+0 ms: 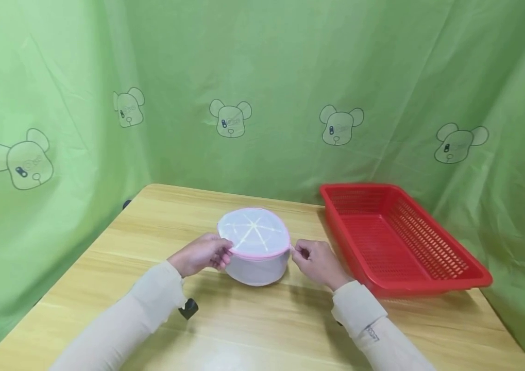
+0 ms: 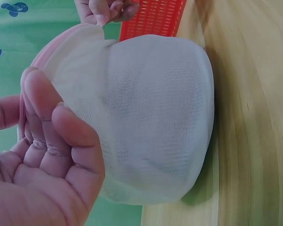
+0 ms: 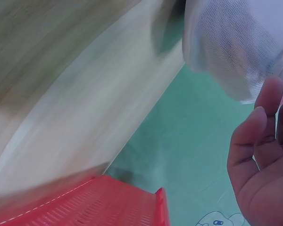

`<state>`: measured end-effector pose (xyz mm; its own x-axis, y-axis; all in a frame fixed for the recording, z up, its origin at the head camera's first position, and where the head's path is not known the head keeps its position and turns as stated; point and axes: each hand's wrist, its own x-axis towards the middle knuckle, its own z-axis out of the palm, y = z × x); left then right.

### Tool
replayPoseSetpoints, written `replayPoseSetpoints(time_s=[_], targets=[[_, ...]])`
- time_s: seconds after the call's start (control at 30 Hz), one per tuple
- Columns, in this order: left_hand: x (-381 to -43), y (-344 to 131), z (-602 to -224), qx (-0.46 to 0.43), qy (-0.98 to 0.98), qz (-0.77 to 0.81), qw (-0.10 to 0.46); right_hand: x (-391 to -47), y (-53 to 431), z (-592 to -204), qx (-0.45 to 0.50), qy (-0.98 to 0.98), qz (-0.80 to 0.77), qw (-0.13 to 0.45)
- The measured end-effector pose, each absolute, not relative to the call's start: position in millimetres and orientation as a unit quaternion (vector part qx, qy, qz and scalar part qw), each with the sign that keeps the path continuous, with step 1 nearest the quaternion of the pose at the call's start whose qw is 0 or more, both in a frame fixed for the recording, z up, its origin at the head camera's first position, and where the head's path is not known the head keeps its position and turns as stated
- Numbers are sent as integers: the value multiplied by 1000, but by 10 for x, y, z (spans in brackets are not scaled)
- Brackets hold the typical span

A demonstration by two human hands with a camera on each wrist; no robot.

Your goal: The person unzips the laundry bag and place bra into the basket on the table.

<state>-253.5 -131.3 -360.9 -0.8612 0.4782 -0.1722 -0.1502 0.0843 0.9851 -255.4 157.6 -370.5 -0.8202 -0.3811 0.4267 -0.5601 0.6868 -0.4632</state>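
White and round, the mesh laundry bag (image 1: pixel 258 271) is sitting on the wood-grain worktop (image 1: pixel 160 226), left of a red plastic basket (image 1: pixel 378 239). I'm watching the left hand (image 1: pixel 203 253) pinching its pink rim (image 1: pixel 262 256), thumb on top, fingers curled beneath; the right hand (image 1: pixel 319 262) is pinching the rim's right side, its grip nearly closed.

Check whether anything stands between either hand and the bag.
Nothing visible does. The left hand pinches the bag at its pink rim, and the right hand pinches its right edge. The red basket stands to the right of the bag, not between it and either hand.
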Motion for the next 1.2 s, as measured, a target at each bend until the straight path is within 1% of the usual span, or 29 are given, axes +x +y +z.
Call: replayPoseSetpoints(time_s=[0.3, 0.5, 0.83, 1.2], targets=[[-2560, -1318, -3617, 81, 683, 692, 219, -2495, 1518, -3694, 294, -890, 309, 159], [-2533, -1302, -3637, 83, 678, 698, 215, -2459, 1493, -3690, 304, -887, 312, 152], [-2449, -1182, -3752, 86, 689, 682, 229, -2374, 1382, -3667, 314, -881, 326, 134], [-2445, -1000, -3738, 113, 685, 677, 246, -2286, 1164, -3621, 343, -880, 310, 110]])
